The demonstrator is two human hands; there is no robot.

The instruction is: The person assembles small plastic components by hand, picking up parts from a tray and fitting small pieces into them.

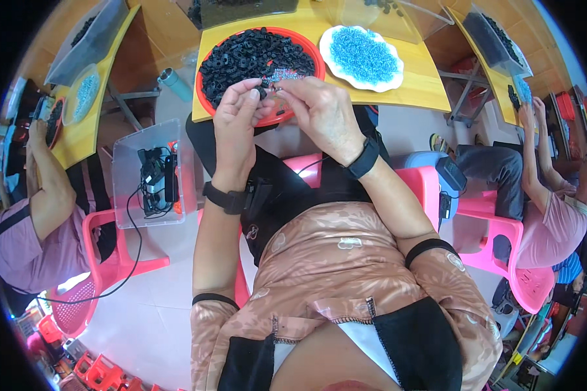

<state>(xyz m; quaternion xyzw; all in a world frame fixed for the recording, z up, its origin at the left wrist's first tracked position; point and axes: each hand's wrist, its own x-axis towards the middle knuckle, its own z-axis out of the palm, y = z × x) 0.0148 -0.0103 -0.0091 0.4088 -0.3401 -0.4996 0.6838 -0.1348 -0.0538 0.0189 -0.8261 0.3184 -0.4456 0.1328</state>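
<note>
Over the near edge of a round red basin, my two hands meet with their fingertips close together. My left hand pinches a small black plastic part between thumb and fingers. The fingers of my right hand are pressed together just beside that part; whatever they hold is too small to make out. Many similar black plastic parts fill the basin, with a patch of tiny clear and reddish pieces at its near right. To the right stands a white scalloped plate heaped with small translucent blue pieces.
The basin and plate rest on a yellow table. A clear bin with black devices and a teal bottle stand at left. People sit working on both sides, on pink chairs. A black cable trails over the floor.
</note>
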